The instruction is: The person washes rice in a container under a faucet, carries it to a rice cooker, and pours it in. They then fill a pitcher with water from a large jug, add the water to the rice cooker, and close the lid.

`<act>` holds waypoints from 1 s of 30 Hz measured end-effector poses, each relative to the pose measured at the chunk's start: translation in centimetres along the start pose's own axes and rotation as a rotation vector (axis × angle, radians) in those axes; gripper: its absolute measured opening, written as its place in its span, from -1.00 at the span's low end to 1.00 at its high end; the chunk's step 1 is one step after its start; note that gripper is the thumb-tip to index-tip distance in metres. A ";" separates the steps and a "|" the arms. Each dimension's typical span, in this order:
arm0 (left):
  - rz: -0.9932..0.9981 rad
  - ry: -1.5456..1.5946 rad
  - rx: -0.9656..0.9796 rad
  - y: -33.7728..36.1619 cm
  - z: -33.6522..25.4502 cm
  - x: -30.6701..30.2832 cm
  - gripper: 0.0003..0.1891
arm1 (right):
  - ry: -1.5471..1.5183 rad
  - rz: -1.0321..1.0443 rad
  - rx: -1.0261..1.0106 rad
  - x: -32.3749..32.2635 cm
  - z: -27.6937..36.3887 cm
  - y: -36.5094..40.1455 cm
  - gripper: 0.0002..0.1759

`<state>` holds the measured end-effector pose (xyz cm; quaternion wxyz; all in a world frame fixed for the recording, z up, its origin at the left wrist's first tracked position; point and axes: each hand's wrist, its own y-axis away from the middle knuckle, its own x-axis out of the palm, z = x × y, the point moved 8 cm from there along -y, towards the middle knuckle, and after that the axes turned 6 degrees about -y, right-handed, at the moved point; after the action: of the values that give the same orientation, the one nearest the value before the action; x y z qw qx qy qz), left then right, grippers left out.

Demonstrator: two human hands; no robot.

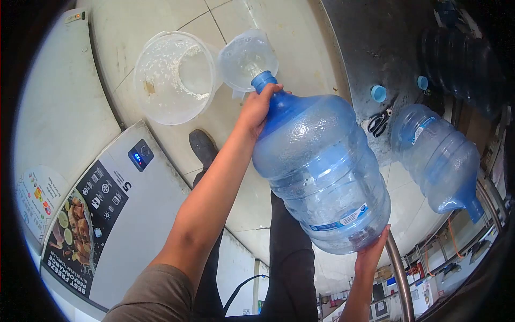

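We logged: jug (322, 166), axis slanted, mouth against funnel (244, 53); left hand (259, 107) grip closed round neck; right hand (372, 252) grip open, palm under base.

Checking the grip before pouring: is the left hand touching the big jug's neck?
Touching. The head view shows the left hand with its fingers wrapped around the neck of the jug, with no gap.

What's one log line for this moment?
left hand: grips jug neck | right hand: under jug base | jug: tilted, mouth at funnel
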<state>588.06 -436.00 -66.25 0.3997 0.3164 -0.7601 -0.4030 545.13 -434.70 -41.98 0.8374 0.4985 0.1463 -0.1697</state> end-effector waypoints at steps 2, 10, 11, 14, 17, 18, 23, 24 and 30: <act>0.003 -0.029 0.006 0.1 -0.2 0.3 -0.60 | 0.002 0.002 -0.007 0.0 0.1 -0.1 -0.01; 0.037 -0.030 -0.030 0.4 0.2 1.4 -0.56 | -0.018 0.003 0.043 -0.4 0.0 0.2 0.04; 0.038 -0.028 -0.035 0.4 0.3 1.5 -0.56 | -0.017 0.002 0.044 -0.6 -0.1 0.2 0.04; 0.036 -0.028 -0.041 0.5 0.5 1.5 -0.57 | -0.033 0.008 0.019 -0.9 -0.1 0.1 0.04; 0.040 -0.006 0.011 0.2 0.6 1.6 -0.65 | -0.047 0.006 0.009 -0.9 -0.4 -0.1 0.01; 0.041 -0.007 0.011 0.1 0.8 1.6 -0.65 | -0.061 0.026 0.023 -0.8 -0.8 -0.4 0.00; 0.043 -0.066 0.090 2.3 -1.3 3.1 -0.68 | -0.161 0.085 0.068 -1.2 -4.1 -3.5 -0.04; 0.043 -0.069 0.090 2.8 -1.6 3.5 -0.68 | -0.195 0.094 0.071 -0.9 -4.8 -4.2 -0.07; 0.187 -0.346 0.458 10.9 -11.1 12.4 -0.60 | -0.449 0.231 0.127 3.4 -6.9 -7.2 -0.20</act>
<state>590.01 -444.77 -48.52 0.2178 0.2537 -0.9139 -0.2304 544.55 -432.28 -52.16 0.8297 0.5134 -0.1123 -0.1882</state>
